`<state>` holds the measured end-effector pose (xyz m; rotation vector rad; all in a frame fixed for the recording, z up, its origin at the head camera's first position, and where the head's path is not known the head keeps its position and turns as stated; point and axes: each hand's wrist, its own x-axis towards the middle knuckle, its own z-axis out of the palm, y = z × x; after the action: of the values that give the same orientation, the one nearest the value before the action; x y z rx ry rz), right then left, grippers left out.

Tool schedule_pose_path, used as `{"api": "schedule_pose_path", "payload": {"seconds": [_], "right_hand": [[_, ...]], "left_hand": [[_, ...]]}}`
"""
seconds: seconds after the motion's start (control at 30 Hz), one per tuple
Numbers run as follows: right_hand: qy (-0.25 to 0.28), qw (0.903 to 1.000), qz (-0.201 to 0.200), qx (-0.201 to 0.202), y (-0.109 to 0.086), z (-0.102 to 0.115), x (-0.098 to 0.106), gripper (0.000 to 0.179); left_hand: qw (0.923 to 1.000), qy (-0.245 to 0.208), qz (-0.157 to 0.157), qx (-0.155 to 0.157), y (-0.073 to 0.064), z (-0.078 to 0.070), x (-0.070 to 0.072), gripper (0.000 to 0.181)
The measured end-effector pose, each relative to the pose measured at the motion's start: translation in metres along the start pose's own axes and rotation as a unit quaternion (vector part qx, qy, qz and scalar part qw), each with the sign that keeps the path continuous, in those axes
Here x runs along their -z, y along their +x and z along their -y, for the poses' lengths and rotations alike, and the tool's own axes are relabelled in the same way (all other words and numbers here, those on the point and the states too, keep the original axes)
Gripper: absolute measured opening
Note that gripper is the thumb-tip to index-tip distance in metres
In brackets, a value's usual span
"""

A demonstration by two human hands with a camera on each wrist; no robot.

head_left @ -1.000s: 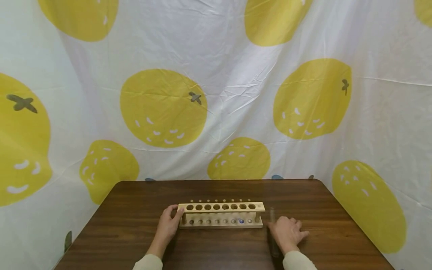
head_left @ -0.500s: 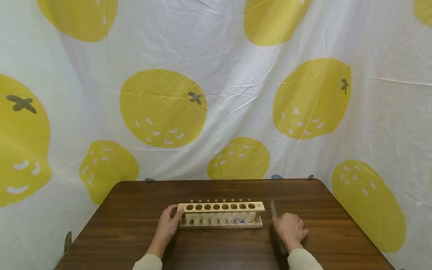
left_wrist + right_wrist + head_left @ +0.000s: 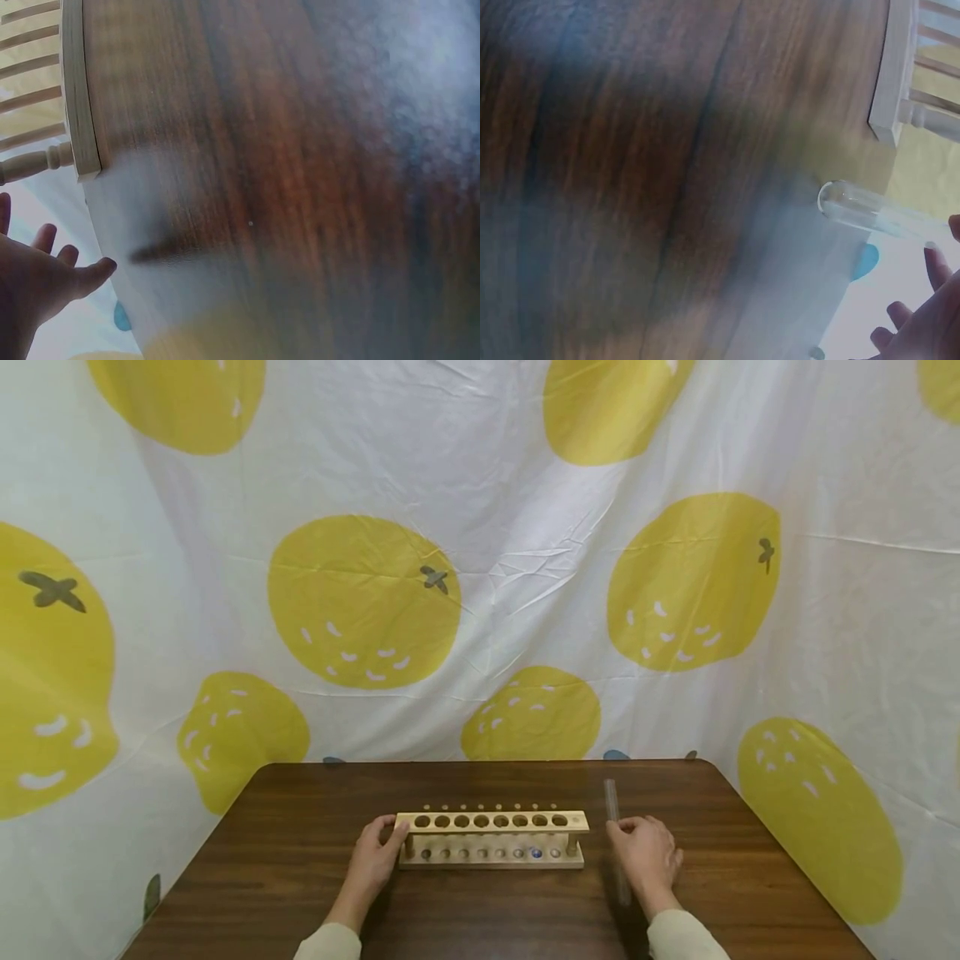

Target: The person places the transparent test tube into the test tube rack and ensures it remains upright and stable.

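Observation:
A pale wooden test tube rack (image 3: 491, 830) stands on the table, its upper bar pierced by a row of round holes and a row of pegs behind. My left hand (image 3: 375, 856) grips the rack's left end, thumb at the front of the upper bar. To the right of the rack, my right hand (image 3: 647, 860) pinches a clear glass test tube (image 3: 611, 800) between thumb and fingers. The tube is upright with a slight tilt, its rounded bottom (image 3: 840, 201) showing in the right wrist view. The other right fingers are loosely bent.
The dark wood-grain table (image 3: 480, 918) has rounded far corners. Behind it hangs a white cloth (image 3: 525, 552) printed with yellow lemons. A blue spot (image 3: 536, 852) shows in one of the hollows of the rack's base.
My right hand has moved slightly away from me and up, raising the test tube so its top stands higher. My left hand stays at the rack.

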<state>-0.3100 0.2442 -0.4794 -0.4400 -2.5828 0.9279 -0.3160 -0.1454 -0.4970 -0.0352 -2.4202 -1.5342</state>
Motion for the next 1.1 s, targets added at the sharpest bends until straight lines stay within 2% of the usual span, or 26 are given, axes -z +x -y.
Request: {"api": "schedule_pose_path", "payload": {"seconds": [0.27, 0.5, 0.77, 1.1], "right_hand": [[0.045, 0.9981, -0.03, 0.03, 0.004, 0.005, 0.003, 0.032], [0.079, 0.995, -0.032, 0.051, 0.006, 0.009, 0.007, 0.033], [0.131, 0.9857, -0.059, 0.089, 0.01, 0.014, 0.009, 0.031], [0.186, 0.9764, -0.066, 0.089, 0.015, 0.03, 0.019, 0.035]], "left_hand": [[0.9999, 0.0, 0.009, 0.012, 0.0, -0.001, 0.001, 0.046], [0.9998, -0.005, 0.011, 0.014, 0.0, 0.0, 0.001, 0.045], [0.9997, -0.003, 0.018, 0.017, 0.001, 0.001, 0.002, 0.048], [0.9996, -0.013, 0.012, 0.021, 0.002, 0.001, 0.001, 0.047]]}}
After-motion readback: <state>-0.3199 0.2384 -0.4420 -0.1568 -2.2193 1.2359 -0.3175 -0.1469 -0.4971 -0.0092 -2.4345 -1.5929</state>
